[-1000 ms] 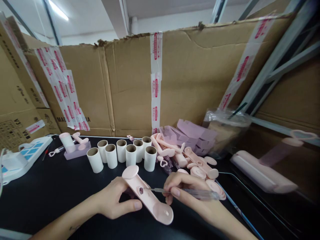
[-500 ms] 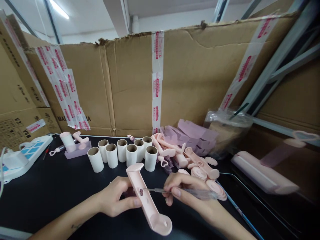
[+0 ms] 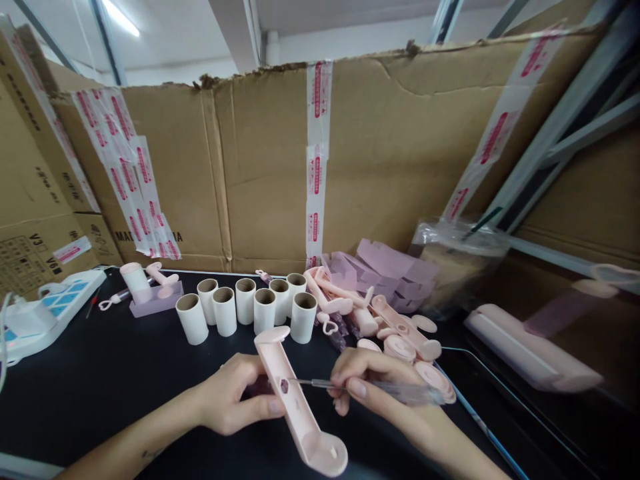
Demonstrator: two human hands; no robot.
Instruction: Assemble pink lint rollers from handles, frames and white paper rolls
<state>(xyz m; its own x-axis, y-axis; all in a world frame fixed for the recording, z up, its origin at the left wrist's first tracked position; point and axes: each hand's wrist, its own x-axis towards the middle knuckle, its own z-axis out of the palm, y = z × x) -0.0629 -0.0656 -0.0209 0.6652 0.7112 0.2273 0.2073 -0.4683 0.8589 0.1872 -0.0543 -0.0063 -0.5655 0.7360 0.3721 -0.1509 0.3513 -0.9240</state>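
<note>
My left hand is closed on a long pink plastic holder, a trough with a rounded plate at each end. The holder is tilted, its hollow side facing up towards me, and a dark purple piece shows in a hole in its floor. In my right hand is a thin screwdriver with a clear handle, held level between thumb and fingers. Its metal shaft points left and its tip is at the hole. Whether the tip touches the purple piece I cannot tell.
Several white cardboard tubes stand behind my left hand. Pink plastic parts and folded purple sheets are heaped at right. A purple block and a power strip lie at left. Cardboard walls off the back.
Both hands, the holder and the screwdriver keep nearly the same pose. The whole view has shifted very slightly.
</note>
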